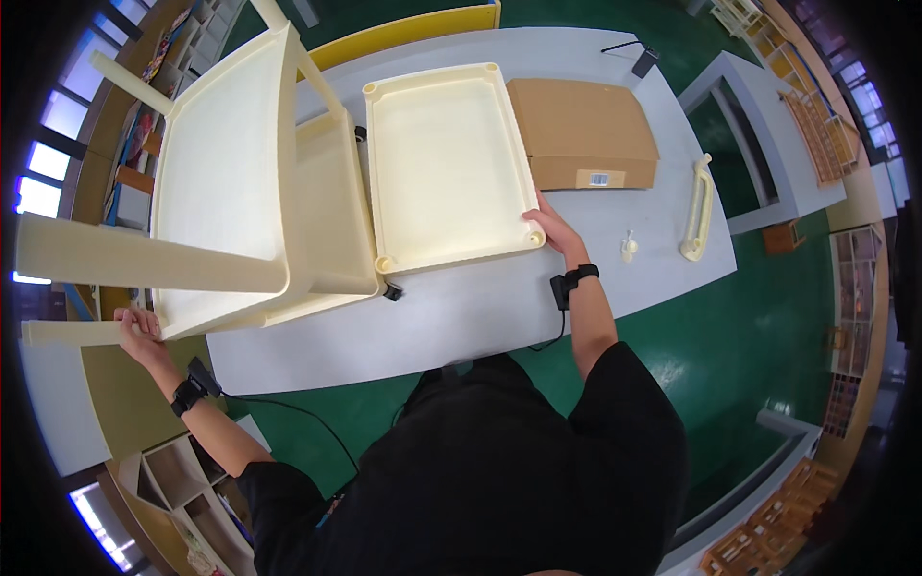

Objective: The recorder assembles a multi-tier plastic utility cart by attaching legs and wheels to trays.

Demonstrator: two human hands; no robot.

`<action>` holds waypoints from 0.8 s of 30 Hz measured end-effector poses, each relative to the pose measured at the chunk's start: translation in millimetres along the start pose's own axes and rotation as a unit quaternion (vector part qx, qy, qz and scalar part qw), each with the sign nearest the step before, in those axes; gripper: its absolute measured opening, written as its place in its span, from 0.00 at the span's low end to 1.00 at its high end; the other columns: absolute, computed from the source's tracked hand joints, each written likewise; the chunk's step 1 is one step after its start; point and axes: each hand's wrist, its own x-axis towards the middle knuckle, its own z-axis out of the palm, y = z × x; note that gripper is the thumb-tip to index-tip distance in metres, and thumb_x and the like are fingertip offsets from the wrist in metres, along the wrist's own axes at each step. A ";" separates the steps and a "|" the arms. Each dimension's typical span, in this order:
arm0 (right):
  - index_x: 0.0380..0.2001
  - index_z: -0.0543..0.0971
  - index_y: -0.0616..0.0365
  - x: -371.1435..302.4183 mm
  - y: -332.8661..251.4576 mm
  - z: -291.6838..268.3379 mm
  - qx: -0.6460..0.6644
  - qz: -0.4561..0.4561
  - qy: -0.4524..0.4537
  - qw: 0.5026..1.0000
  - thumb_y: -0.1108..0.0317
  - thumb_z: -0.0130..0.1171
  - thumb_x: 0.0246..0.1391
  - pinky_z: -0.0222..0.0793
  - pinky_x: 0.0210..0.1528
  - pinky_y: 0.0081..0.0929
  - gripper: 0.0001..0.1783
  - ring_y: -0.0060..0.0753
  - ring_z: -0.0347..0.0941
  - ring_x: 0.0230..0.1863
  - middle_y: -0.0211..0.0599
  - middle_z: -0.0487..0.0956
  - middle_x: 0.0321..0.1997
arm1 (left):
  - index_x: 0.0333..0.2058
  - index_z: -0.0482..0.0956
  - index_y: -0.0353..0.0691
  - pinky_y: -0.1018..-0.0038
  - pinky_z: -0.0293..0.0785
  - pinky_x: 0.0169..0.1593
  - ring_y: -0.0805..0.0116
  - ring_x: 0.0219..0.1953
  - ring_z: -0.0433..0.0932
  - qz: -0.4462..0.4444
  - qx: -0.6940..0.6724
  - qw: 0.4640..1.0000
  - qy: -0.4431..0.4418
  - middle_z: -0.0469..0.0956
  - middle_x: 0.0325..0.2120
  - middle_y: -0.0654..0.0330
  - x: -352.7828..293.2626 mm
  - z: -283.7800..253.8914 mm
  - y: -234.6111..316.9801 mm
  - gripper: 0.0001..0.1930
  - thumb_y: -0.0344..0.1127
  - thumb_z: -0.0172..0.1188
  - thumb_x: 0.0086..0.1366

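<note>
A partly assembled cream plastic shelf trolley lies tipped over on the left of the table, its posts pointing left. Black casters show at its right end. My left hand grips the trolley's near corner, beside a post. Right of the trolley is a separate cream tray-like shelf, with round sockets at the corners I can see. My right hand is closed on its near right corner, thumb over the rim. My right fingers are partly hidden under the shelf.
A flat brown cardboard box lies right of the loose shelf. Farther right are a cream curved handle and a small clear packet of parts. A small black device sits at the far edge of the white table. Shelving surrounds the green floor.
</note>
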 end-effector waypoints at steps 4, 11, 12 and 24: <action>0.63 0.55 0.60 21.6 24.5 -38.3 0.150 0.143 0.132 0.969 0.39 0.47 0.56 0.66 0.54 0.40 0.43 0.47 0.66 0.57 0.53 0.65 0.57 | 0.28 0.61 0.44 0.80 0.54 0.19 0.76 0.14 0.55 0.000 0.002 1.000 0.015 0.55 0.14 0.66 3.6 -9.1 -0.2 0.07 0.34 0.50 0.62; 0.60 0.58 0.57 108.5 39.6 -102.5 0.413 0.037 0.235 0.879 0.33 0.50 0.51 0.63 0.56 0.48 0.45 0.53 0.65 0.55 0.55 0.63 0.57 | 0.27 0.63 0.44 0.81 0.58 0.23 0.77 0.18 0.57 -0.034 -0.002 0.996 0.077 0.57 0.15 0.68 -4.4 2.1 2.3 0.08 0.36 0.48 0.65; 0.60 0.58 0.57 117.5 36.4 -106.6 0.414 0.039 0.231 0.879 0.33 0.50 0.51 0.63 0.56 0.48 0.45 0.53 0.65 0.55 0.55 0.63 0.57 | 0.28 0.65 0.44 0.80 0.59 0.24 0.77 0.19 0.59 -0.027 0.023 0.988 0.150 0.59 0.17 0.67 -5.3 6.3 0.9 0.08 0.38 0.48 0.65; 0.59 0.62 0.54 196.7 5.9 -176.8 0.282 0.109 0.259 0.917 0.41 0.50 0.53 0.70 0.48 0.50 0.37 0.51 0.72 0.49 0.49 0.70 0.54 | 0.22 0.60 0.45 0.76 0.55 0.24 0.76 0.14 0.54 -0.019 0.024 0.999 -0.016 0.56 0.12 0.67 8.6 -48.9 -7.3 0.11 0.37 0.50 0.62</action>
